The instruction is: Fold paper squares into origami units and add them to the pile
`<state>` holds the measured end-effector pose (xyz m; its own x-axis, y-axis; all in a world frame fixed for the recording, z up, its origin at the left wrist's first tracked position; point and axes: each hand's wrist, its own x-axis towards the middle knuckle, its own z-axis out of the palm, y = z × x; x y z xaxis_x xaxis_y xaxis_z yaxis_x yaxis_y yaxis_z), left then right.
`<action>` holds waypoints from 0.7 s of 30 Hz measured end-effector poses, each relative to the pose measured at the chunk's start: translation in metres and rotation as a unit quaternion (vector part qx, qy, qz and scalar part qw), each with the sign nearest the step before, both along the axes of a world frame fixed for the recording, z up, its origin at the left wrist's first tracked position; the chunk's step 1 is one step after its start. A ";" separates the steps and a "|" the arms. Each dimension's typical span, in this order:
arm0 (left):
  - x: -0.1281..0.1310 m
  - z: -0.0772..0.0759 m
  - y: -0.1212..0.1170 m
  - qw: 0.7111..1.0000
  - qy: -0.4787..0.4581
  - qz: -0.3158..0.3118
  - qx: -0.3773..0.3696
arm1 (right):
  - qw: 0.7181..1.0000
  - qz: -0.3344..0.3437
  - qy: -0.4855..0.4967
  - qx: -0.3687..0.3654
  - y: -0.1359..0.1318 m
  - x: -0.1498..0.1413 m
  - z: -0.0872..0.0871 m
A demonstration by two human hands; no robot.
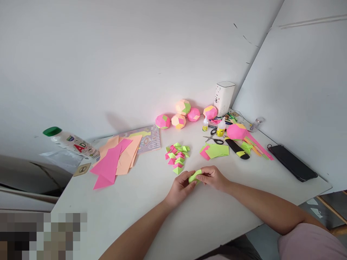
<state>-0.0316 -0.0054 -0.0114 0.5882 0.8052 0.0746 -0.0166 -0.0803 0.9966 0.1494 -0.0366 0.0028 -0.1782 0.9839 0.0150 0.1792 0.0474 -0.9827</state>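
Observation:
Between both hands, above the white table (151, 213), is a lime-green piece of paper (194, 176), bent into a curve. My left hand (179, 187) pinches its left end. At the right end, my right hand (215, 177) grips it between thumb and fingers. Just beyond the hands lies a pile of small folded paper pieces (178, 158), pink and green. Flat green paper pieces (218, 150) with a pink one under them rest to the right of that pile.
Faceted paper balls (162, 121) sit along the wall. Scissors (214, 137), a glue bottle (221, 129), a utility knife (237, 148) and a black phone (292, 162) are at right. At left are pink and orange sheets (111, 162), a notebook (155, 139) and a tilted white bottle (73, 142).

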 end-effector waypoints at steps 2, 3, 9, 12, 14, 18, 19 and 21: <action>0.000 0.002 -0.001 1.000 0.009 0.003 0.003 | 1.000 -0.004 -0.004 0.001 -0.001 -0.001 0.001; 0.001 0.004 -0.001 1.000 0.015 0.002 0.004 | 1.000 -0.005 -0.005 0.001 -0.001 -0.001 0.001; 0.003 0.026 -0.004 0.999 0.023 -0.049 0.001 | 1.000 -0.013 0.000 0.014 -0.002 -0.001 0.000; 0.003 0.031 -0.004 0.997 0.013 -0.070 -0.019 | 1.000 -0.014 0.013 0.010 -0.001 -0.002 -0.001; 0.002 0.031 -0.004 0.996 0.011 -0.073 -0.041 | 0.999 -0.017 0.037 -0.002 -0.001 -0.002 -0.001; 0.000 0.029 -0.002 0.994 0.020 -0.078 -0.079 | 0.994 -0.035 0.096 -0.025 0.000 -0.003 0.001; -0.001 0.028 -0.002 0.993 0.023 -0.079 -0.082 | 0.994 -0.034 0.103 -0.029 0.001 -0.003 0.001; -0.002 0.028 -0.001 0.993 0.029 -0.078 -0.083 | 0.993 -0.026 0.107 -0.032 0.002 -0.003 0.000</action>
